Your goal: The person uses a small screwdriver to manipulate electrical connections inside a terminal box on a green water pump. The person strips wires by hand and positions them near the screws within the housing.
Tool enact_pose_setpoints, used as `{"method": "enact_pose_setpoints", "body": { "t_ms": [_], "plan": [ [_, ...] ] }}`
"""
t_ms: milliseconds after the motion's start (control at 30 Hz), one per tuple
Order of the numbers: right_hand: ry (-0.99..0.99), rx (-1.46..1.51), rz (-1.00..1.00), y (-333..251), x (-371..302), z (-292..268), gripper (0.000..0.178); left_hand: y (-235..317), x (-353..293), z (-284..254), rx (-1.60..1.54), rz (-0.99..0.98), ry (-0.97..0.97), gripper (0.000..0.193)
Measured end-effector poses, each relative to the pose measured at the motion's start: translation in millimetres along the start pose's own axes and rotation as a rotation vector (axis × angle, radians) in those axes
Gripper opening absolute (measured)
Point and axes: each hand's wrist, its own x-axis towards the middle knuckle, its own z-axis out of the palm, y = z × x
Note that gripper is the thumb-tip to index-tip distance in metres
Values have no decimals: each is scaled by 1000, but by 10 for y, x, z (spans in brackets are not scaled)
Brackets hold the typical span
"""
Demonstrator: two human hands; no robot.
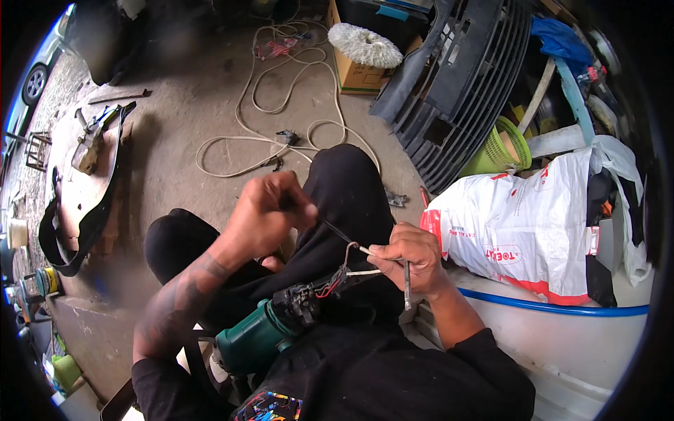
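Note:
My left hand (270, 210) is raised over my lap, its fingers pinched on one end of a thin black strip (335, 230) that looks like electrical tape. Taut, the strip runs to a wire joint by my right hand (408, 256). That hand grips a whitish wire (363, 250) between thumb and fingers. A slim metal tool (407, 284) also hangs from its fingers, its tip pointing down; its kind is unclear. Below, across my lap, lies a green power tool body (253, 338) with its black end exposed and thin coloured wires (328, 286) coming out.
A long pale cord (242, 165) loops over the concrete floor. To the right are a black car grille (463, 91), a green basket (500, 147) and a white printed sack (512, 224) on a blue-rimmed white surface. A fluffy white pad (365, 45) rests on a cardboard box.

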Motion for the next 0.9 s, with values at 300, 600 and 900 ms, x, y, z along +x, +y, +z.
{"method": "enact_pose_setpoints", "body": {
  "t_ms": [300,600,900],
  "plan": [
    [-12,165,113,42,-41,-175,15,359,-128,-1328,391,437,641,7],
    [-15,187,237,81,-72,-198,12,-199,41,-1116,168,394,546,20],
    [-12,246,360,143,-116,-144,14,-5,-62,-878,637,136,368,23]
  ]
}}
